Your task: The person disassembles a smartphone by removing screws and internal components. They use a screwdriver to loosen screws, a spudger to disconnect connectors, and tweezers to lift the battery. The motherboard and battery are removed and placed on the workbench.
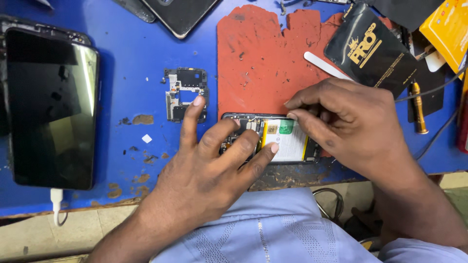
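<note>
An opened phone lies face down at the near edge of the blue table, its white battery and circuit board exposed. My left hand rests on its left end, fingers spread and pressing the board area. My right hand is pinched at the phone's top edge near the battery, fingertips together on something too small to make out. A removed black inner cover lies just left of the phone, beyond my left index finger.
A worn red mat lies behind the phone. At left, a large dark-screened phone sits with a white cable plugged in. A black packet, white pry stick, brass-tipped tool and yellow box crowd the right.
</note>
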